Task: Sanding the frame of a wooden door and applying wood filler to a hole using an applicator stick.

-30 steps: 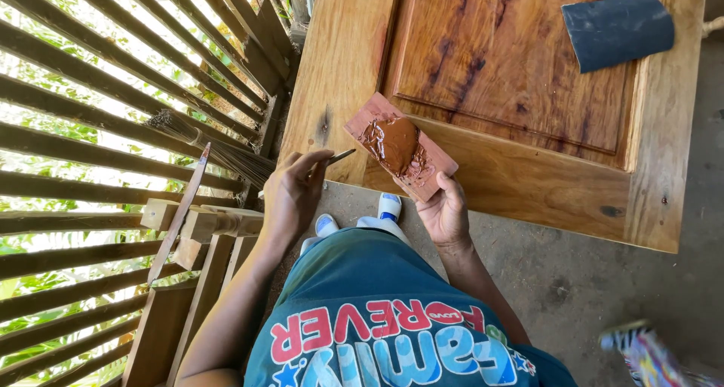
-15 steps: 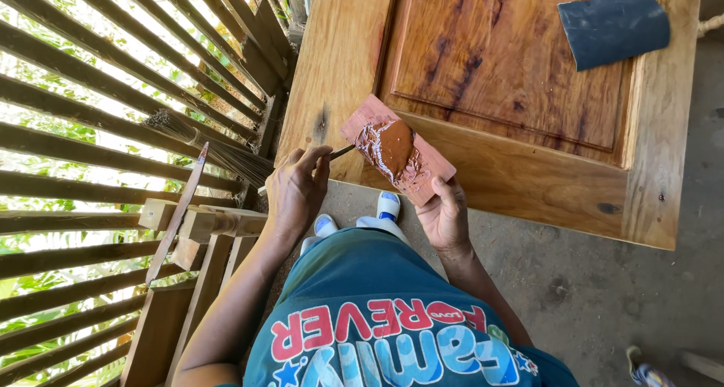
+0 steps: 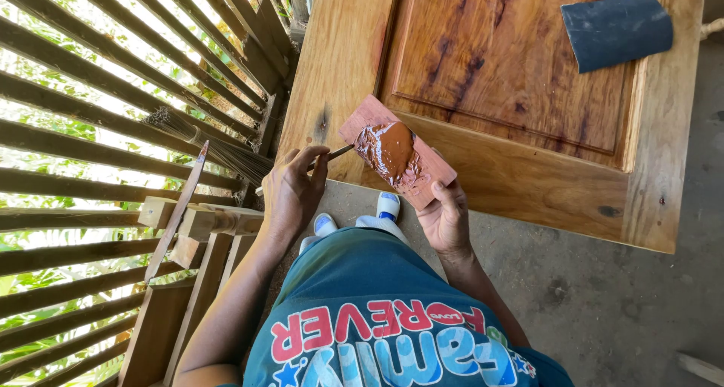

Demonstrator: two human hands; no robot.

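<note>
Here we held a small reddish board [image 3: 422,168] in our right hand [image 3: 445,221], over the near edge of the wooden door [image 3: 528,168]. Brown paste [image 3: 394,149] sat on it. Our left hand [image 3: 292,191] pinched a thin stick [image 3: 332,155] touching the paste.

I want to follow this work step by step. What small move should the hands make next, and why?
Probably the left hand should draw the thin tool through the brown paste to pick some up: its tip sits at the paste's edge, and the right hand holds the small board steady.
</note>
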